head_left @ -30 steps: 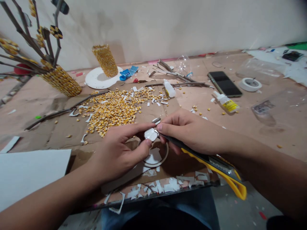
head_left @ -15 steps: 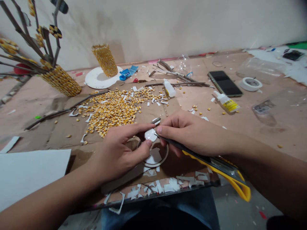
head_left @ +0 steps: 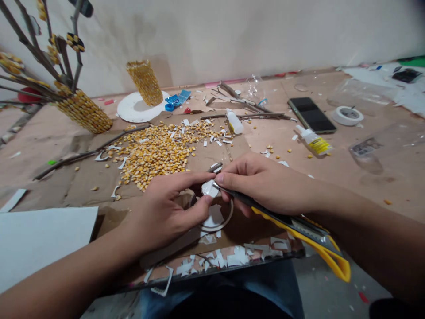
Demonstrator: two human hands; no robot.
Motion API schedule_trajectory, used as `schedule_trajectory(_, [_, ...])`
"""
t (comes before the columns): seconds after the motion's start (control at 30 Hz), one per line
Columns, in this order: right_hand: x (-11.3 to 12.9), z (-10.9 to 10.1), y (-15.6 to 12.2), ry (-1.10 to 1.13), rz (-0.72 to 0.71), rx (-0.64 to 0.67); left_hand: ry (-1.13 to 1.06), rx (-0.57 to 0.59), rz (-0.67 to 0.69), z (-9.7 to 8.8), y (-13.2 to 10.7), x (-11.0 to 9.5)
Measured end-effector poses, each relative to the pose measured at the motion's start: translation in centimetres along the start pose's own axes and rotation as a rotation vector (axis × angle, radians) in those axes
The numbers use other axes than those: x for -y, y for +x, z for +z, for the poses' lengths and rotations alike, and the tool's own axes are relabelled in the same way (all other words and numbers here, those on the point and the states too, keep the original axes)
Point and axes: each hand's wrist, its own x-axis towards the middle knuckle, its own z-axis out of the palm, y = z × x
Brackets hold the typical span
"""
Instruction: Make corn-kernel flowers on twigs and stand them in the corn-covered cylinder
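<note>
The left hand (head_left: 169, 206) pinches a white piece (head_left: 209, 189) by the front right of the corn pile (head_left: 159, 153); the right hand (head_left: 265, 181) grips a long cutter (head_left: 283, 220), tip at the piece, slanting away from the pile.

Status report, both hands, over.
Left hand holding small white piece. Right hand gripping yellow-black cutter, tip at the piece. Pale ring, paper scraps close by.

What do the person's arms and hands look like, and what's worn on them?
The left hand and right hand are ungloved; no rings show, though some fingers are hidden. The left forearm and right forearm show no sleeve, watch or bracelet.
</note>
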Motion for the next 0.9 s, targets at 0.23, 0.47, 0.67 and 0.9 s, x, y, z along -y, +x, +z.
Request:
schedule_trajectory(0.23, [-0.4,0.0,0.0,-0.056,0.01,-0.009,-0.016,0.028,-0.022,0.1,0.3,-0.3])
schedule_trajectory(0.47, [-0.3,-0.1,0.3,-0.041,-0.07,-0.044,-0.082,0.09,-0.155,0.2,0.5,-0.4])
schedule_trajectory(0.67, [-0.5,0.1,0.5,-0.072,-0.105,-0.216,-0.017,-0.005,-0.119,0.4,0.5,0.0])
schedule_trajectory(0.9, [-0.1,0.9,0.4,-0.135,-0.134,-0.303,0.124,-0.006,-0.011,0.4,0.0,0.1])
